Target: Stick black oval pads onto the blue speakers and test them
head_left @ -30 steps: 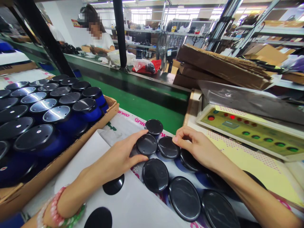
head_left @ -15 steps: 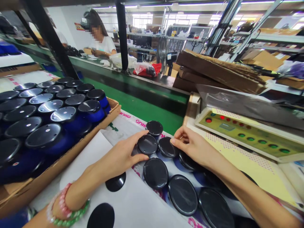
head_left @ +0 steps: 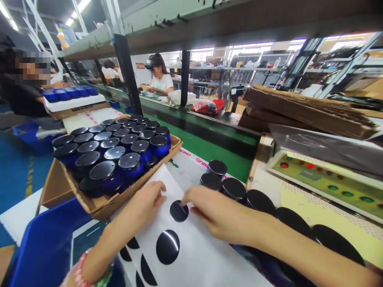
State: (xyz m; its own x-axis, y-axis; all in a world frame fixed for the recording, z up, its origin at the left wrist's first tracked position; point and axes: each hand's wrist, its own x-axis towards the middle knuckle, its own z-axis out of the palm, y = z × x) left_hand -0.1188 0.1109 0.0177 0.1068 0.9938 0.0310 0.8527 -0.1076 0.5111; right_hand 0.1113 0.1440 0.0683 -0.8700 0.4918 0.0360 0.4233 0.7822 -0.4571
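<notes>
Beside the jar tray (head_left: 104, 209), my right hand (head_left: 218, 213) touches a black disc (head_left: 178, 211), grip unclear; left hand (head_left: 140, 207) empty, half open; a slip could crease the disc.

Pink lettering (head_left: 193, 158) along far edge of white backing sheet (head_left: 182, 175), printed at an angle, blurred; "nko" at best, rest uncertain. Pink marks (head_left: 89, 116) on white sheet beyond carton of jars, no legible characters. Dark print (head_left: 73, 108) along front of white-topped box at far left, too small to read. Red-and-yellow wall sign (head_left: 140, 65) in background, also illegible. Green control panel (head_left: 323, 179) at right: small display (head_left: 306, 174), no digits or labels readable.
</notes>
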